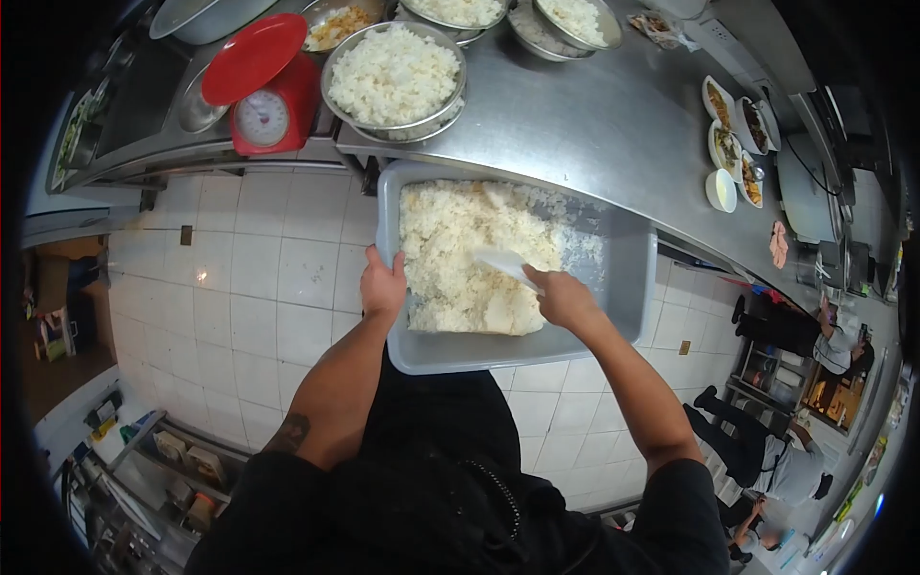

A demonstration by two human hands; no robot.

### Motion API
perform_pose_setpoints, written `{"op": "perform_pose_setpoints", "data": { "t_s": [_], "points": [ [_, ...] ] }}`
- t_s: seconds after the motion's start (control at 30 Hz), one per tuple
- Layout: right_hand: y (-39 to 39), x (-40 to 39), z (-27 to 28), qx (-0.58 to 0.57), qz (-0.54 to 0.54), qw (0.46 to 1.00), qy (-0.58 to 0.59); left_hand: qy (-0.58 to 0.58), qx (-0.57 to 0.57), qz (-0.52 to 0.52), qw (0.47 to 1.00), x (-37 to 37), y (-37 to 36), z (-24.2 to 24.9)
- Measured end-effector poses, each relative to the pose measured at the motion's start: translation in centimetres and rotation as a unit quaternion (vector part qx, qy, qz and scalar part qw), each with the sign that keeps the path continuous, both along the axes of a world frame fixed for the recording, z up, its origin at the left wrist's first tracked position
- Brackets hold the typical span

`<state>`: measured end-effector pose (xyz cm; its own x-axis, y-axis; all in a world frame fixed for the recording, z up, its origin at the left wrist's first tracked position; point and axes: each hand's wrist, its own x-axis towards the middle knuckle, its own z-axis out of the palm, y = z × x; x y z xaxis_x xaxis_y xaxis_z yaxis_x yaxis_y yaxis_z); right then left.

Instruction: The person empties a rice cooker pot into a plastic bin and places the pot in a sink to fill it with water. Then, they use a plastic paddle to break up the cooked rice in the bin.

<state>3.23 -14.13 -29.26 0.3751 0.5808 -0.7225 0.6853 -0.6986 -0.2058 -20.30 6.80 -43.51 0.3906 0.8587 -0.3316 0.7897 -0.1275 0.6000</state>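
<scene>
A grey plastic tub [613, 278] holds a broad slab of cooked white rice [450, 230], with loose grains scattered over its bare right part. My left hand [383, 283] grips the tub's left wall, fingers over the rim. In my right hand [565, 297] is a white rice paddle [506, 263], its blade lying against the rice near the middle of the tub. The fingers of that hand are wrapped round the handle, which they mostly hide. The tub's far edge is against the steel counter.
Metal bowls heaped with rice [395, 77] stand on the steel counter [575, 125], beside a red dial scale [264, 115]. Several dishes of food [725, 149] sit at the counter's right. Co-workers [781, 465] are at the far right. White floor tiles [259, 268] show below.
</scene>
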Motion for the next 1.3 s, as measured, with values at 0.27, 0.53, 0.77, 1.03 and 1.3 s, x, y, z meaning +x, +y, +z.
{"op": "perform_pose_setpoints", "data": {
  "t_s": [0.27, 0.53, 0.77, 1.03, 1.3],
  "points": [
    [5.8, -3.1, -11.8, 0.145, -0.098, 0.984, 0.015, 0.026, -0.014, 0.0, 1.0, 0.2, 0.4, 0.6],
    [-1.6, -2.6, 1.3, 0.01, 0.016, 1.0, -0.02, 0.023, -0.031, 0.017, 0.999, 0.3, 0.7, 0.1],
    [0.7, -6.6, -7.2, 0.06, -0.036, 0.996, 0.053, 0.026, -0.006, 0.001, 1.0, 0.1, 0.9, -0.5],
    [-3.1, -3.6, 1.3, 0.009, -0.057, 0.998, -0.012, 0.034, -0.003, 0.002, 0.999, 0.1, 0.8, -0.5],
    [1.1, -8.2, -19.0, 0.417, -0.168, 0.891, 0.064, 0.015, -0.009, 0.03, 0.999, 0.2, 1.0, 0.0]
  ]
}}
